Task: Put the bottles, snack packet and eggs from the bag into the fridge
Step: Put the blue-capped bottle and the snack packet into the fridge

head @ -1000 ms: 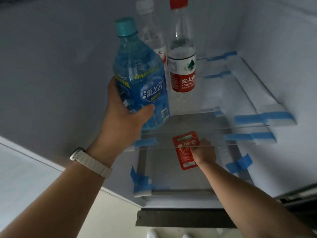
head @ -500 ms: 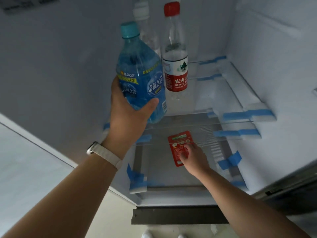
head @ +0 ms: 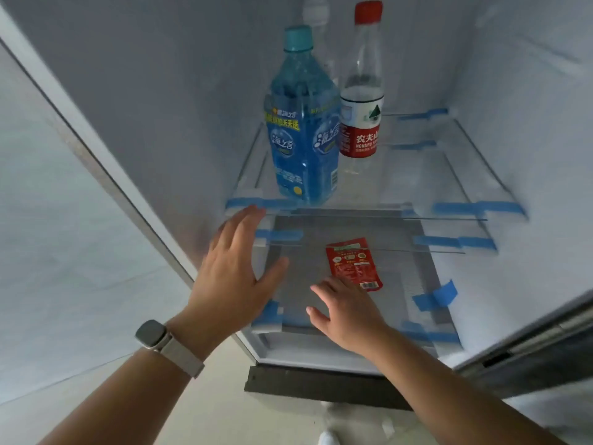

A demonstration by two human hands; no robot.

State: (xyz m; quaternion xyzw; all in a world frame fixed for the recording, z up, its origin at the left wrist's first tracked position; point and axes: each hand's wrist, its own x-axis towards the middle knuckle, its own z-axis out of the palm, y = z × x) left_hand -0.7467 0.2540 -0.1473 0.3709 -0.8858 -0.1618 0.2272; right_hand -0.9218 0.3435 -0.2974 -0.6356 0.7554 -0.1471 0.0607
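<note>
Released, tall blue plastic bottle (head: 303,130) stands beyond left hand (head: 236,277), fingers spread; flat red snack packet (head: 353,263) lies past right hand (head: 348,308), fingers open. Withdraw straight, nudging neither

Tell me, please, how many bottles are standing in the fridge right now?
3, all on the upper shelf: the blue bottle front left, the red-capped bottle behind to its right, and a white-capped bottle largely hidden behind the blue one; more could be hidden there.

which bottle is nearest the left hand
The blue bottle with the teal cap, at the front of the glass shelf, just beyond the left hand. The red-capped bottle and the white-capped bottle stand farther back.
</note>
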